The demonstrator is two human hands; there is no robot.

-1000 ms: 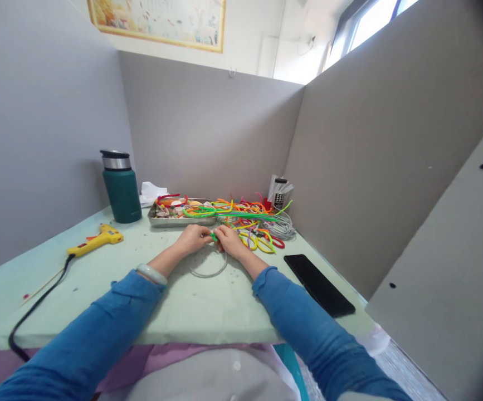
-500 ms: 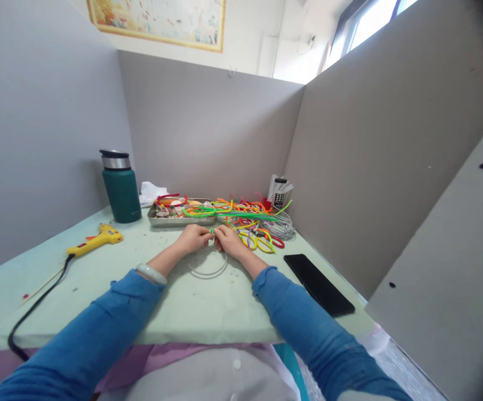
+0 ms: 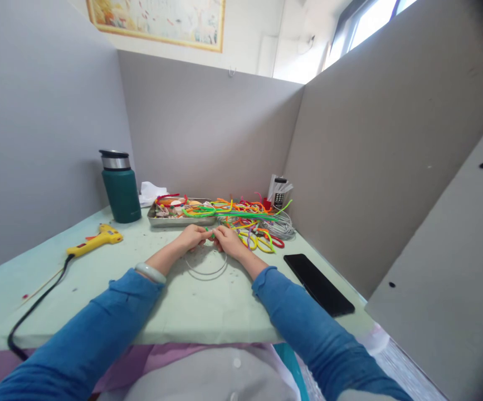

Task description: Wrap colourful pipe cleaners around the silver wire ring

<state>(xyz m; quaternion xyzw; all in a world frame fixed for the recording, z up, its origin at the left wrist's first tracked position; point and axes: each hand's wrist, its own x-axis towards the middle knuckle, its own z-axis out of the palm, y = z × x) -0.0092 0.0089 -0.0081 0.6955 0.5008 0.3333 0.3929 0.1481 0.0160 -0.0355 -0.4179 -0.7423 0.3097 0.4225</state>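
My left hand [image 3: 193, 238] and my right hand [image 3: 228, 241] meet above the middle of the table, fingertips nearly touching. A short bit of green pipe cleaner [image 3: 211, 235] shows between the closed fingers, with the left fingers pinching it. From under both hands hangs a thin grey wire hoop [image 3: 206, 273], gripped at its top by the right fingers. How the green piece sits on the wire is hidden by the fingers. Just behind my hands, a metal tray [image 3: 178, 221] of small craft pieces adjoins a heap of colourful pipe cleaners [image 3: 258, 216].
A yellow glue gun [image 3: 94, 240] with a black cord lies left, near a thin wooden stick [image 3: 43, 288]. A green bottle [image 3: 121, 192] stands behind it. On the right are a black phone [image 3: 318, 284] and a bundle of grey wire [image 3: 283, 227]. Grey partitions [image 3: 208, 122] enclose the table.
The left fingers have shifted slightly around the green piece, and a little more of the hoop's left side shows. The right hand has barely moved.
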